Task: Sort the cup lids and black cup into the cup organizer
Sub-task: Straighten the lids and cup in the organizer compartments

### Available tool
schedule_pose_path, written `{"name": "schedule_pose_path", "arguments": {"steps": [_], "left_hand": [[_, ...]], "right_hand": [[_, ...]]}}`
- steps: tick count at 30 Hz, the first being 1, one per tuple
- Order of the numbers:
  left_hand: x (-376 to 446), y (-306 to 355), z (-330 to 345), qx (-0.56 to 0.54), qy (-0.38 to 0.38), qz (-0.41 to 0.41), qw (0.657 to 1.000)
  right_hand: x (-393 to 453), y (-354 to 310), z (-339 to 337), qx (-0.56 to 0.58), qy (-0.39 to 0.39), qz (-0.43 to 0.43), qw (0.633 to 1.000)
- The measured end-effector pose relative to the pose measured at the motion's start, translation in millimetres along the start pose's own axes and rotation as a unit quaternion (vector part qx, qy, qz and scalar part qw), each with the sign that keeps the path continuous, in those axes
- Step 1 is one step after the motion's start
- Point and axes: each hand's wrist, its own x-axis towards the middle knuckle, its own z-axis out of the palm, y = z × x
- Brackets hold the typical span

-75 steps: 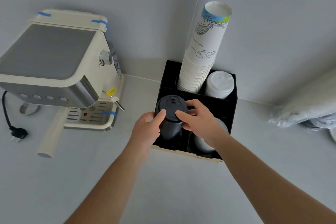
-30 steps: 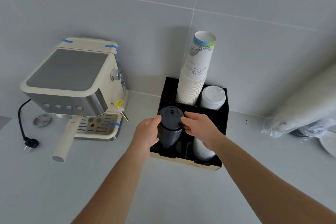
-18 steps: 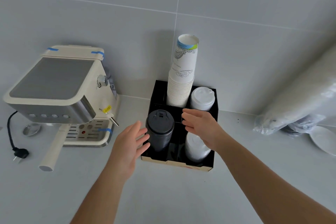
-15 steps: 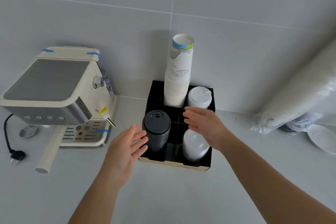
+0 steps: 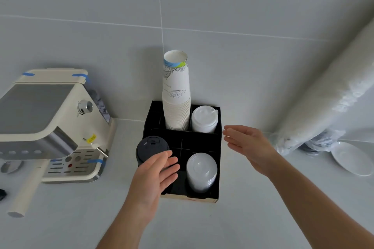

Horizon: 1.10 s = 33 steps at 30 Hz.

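Note:
The black cup organizer (image 5: 202, 140) stands against the wall. A black lidded cup (image 5: 150, 146) sits upright in its front left compartment. Clear lids (image 5: 201, 170) are stacked in the front right compartment, white lids (image 5: 204, 119) in the back right, and a tall stack of paper cups (image 5: 176, 95) in the back. My left hand (image 5: 153, 180) hovers open in front of the black cup, covering its lower part. My right hand (image 5: 249, 145) is open to the right of the organizer, holding nothing.
A cream espresso machine (image 5: 48, 125) stands to the left, its portafilter handle (image 5: 26, 190) pointing forward. Bagged sleeves of cups (image 5: 323, 95) lean on the wall at right, beside a white saucer (image 5: 350, 157). Grey counter (image 5: 81, 224) lies in front.
Both hands have let go of the black cup, which now stands in the organizer. My right hand moved away to the right of the organizer; my left hand stays open in front of the cup.

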Motion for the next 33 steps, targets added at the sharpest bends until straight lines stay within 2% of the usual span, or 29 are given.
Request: {"name": "schedule_pose_path", "arguments": {"steps": [6, 10, 13, 19, 22, 26, 33], "left_hand": [[14.7, 3.6, 43.6, 0.096, -0.032, 0.016, 0.995], [47.4, 14.9, 85.1, 0.213, -0.062, 0.06, 0.973], [74.1, 23.4, 104.5, 0.345, -0.056, 0.12, 0.929], [116.4, 27.1, 114.2, 0.618, -0.03, 0.183, 0.764], [124.3, 25.5, 114.6, 0.674, -0.044, 0.204, 0.709], [131.1, 19.8, 115.4, 0.697, -0.066, 0.211, 0.682], [135.8, 14.6, 117.5, 0.708, -0.068, 0.225, 0.666]], "right_hand": [[31.6, 2.8, -20.0, -0.057, 0.012, 0.009, 0.998], [56.1, -0.4, -20.5, -0.162, 0.016, -0.01, 0.987], [69.2, -3.8, -18.3, -0.251, 0.015, -0.032, 0.967], [96.1, -1.7, -16.8, -0.385, -0.015, -0.08, 0.919], [102.0, -4.5, -15.9, -0.424, -0.022, -0.097, 0.9], [112.3, -7.0, -10.8, -0.459, -0.053, -0.138, 0.876], [126.3, -4.8, -9.0, -0.44, -0.069, -0.146, 0.884]]}}
